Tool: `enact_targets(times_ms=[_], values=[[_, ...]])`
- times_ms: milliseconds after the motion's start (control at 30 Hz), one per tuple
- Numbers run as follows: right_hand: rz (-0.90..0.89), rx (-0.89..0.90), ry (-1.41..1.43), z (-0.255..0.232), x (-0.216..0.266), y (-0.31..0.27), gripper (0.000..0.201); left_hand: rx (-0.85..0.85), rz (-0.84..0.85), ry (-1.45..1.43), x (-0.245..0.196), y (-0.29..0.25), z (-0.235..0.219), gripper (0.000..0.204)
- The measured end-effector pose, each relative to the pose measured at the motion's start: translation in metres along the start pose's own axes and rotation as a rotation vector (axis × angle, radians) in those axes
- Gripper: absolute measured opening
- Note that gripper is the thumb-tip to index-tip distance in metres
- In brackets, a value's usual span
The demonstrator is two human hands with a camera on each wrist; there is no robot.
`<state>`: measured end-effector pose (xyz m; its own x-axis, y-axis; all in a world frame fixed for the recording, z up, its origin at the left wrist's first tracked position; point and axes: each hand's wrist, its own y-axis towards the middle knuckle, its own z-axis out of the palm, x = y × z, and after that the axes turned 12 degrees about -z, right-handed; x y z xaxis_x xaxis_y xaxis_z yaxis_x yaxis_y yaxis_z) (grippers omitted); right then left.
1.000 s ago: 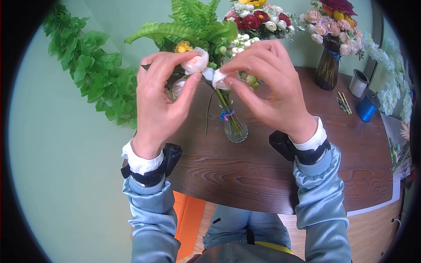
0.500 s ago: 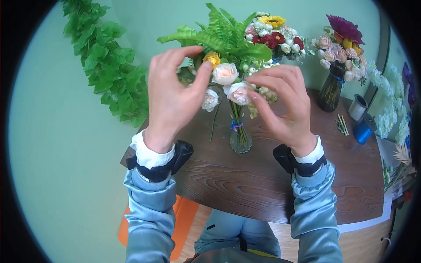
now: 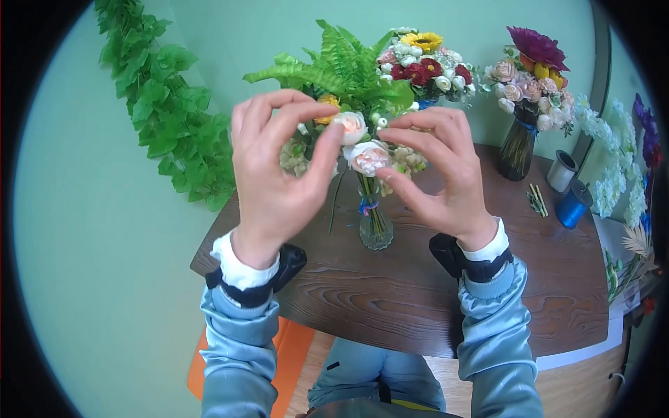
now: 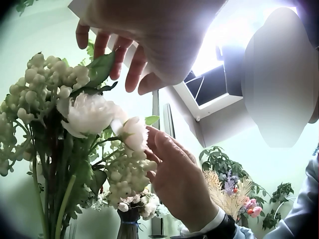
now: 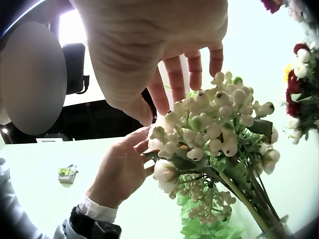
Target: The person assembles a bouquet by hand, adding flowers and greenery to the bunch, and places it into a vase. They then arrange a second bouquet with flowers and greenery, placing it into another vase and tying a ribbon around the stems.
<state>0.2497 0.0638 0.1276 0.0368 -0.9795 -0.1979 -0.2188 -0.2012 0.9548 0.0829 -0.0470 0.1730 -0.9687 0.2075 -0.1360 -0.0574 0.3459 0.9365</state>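
A bouquet stands in a small clear glass vase (image 3: 377, 230), with a blue and pink tie round its stems. At its front are two pale pink roses, an upper rose (image 3: 350, 128) and a lower rose (image 3: 368, 158). My left hand (image 3: 282, 157) is at the upper rose, thumb tip at its left edge, fingers loosely bent beside a yellow flower (image 3: 327, 110). At the right edge of the lower rose is my right hand (image 3: 446, 167), thumb and fingers apart. White berry sprigs (image 5: 214, 119) and fern leaves (image 3: 334, 66) fill out the bouquet.
Behind stand a bouquet with a sunflower (image 3: 423, 42) and a dark vase (image 3: 516, 143) of pink roses. A silver spool (image 3: 562, 171) and a blue spool (image 3: 573, 204) sit at the right of the brown table (image 3: 390, 299). An ivy garland (image 3: 167, 104) hangs on the left wall.
Both hands have loosened from pinching the rose heads to wider spread fingers. The two roses now face the head camera more openly, and the head view has shifted.
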Motion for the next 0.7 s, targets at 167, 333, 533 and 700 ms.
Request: enact_targets(times_ms=[167,333,533,700], values=[[0.032,0.091,-0.023,-0.002,0.002,0.000,0.042,0.239,0.057,0.153,-0.019,-0.012,-0.010,0.045],[0.011,0.079,-0.011,-0.001,0.001,0.000,0.030,0.216,0.085,0.175,-0.012,-0.014,-0.008,0.043],[0.048,0.021,-0.069,0.000,-0.003,-0.002,0.021,-0.039,-0.101,-0.045,0.015,-0.029,-0.017,0.032],[0.046,0.002,-0.049,-0.001,0.015,0.008,0.028,-0.082,-0.450,-0.335,0.039,-0.047,-0.015,0.037]])
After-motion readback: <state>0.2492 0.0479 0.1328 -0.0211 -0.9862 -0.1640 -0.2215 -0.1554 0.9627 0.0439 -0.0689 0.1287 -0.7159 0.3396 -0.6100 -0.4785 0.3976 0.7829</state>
